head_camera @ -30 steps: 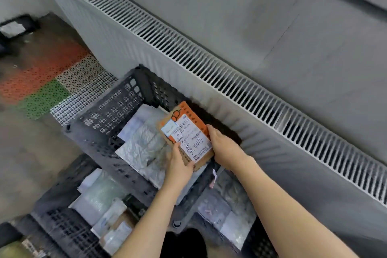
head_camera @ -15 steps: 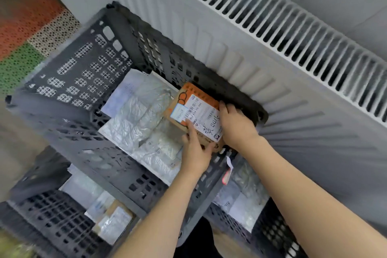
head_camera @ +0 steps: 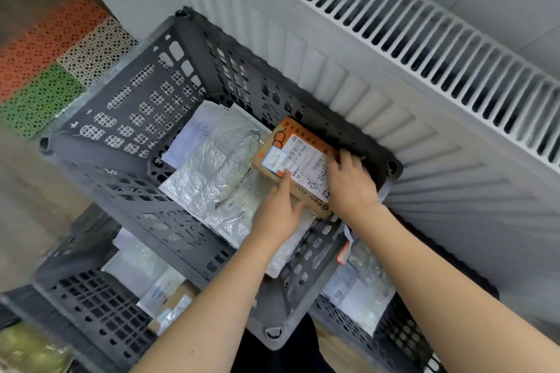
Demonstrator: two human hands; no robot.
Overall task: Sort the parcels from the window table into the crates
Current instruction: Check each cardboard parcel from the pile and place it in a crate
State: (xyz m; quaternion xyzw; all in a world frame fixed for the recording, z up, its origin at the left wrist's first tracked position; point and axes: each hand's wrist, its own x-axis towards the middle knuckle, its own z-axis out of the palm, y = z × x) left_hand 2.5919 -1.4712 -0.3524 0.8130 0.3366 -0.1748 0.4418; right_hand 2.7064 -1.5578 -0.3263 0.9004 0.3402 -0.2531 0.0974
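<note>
Brown cardboard parcel with orange print and white label sat low inside the dark grey perforated plastic crate, against its radiator-side wall, long axis running away from the person toward upper left. Left hand lay at the near edge, fingers fairly straight, index on the label. Right hand covered the near right corner, fingers curled over it; grip or press, couldn't tell. Silver crinkled poly mailer lay just beside. Likely setting it down.
</note>
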